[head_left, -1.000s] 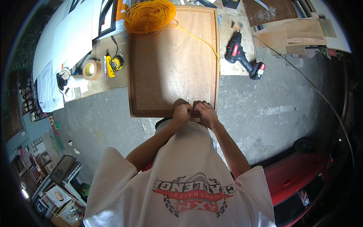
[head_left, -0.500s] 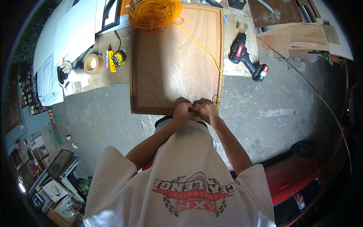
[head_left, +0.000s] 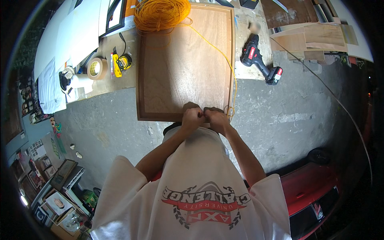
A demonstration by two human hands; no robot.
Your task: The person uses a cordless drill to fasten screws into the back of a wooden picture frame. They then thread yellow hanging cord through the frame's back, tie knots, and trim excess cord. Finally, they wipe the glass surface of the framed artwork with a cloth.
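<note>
Head view shows both hands drawn together at the near edge of a framed wooden panel (head_left: 186,64) that lies flat on the concrete floor (head_left: 280,120). The left hand (head_left: 193,119) and the right hand (head_left: 216,119) are knuckle to knuckle, each curled into a tight fist; what they pinch is hidden inside the fingers, though the yellow cord (head_left: 224,60) runs down the right side of the panel and ends in a small loop just beside the right hand, so the fingers seem clenched on its end, and I cannot tell this for certain. The cord's other end leads up to a big yellow coil (head_left: 160,14) resting on the panel's far left corner. To the right of the panel, on a pale sheet, lies a red and black cordless drill (head_left: 260,60), well apart from the hands. To the left, on a brown board, sit a roll of tan tape (head_left: 96,68) and a yellow tape measure (head_left: 125,62) just beside each other. Stacked plywood pieces (head_left: 312,38) lie at the upper right, beyond the drill.
</note>
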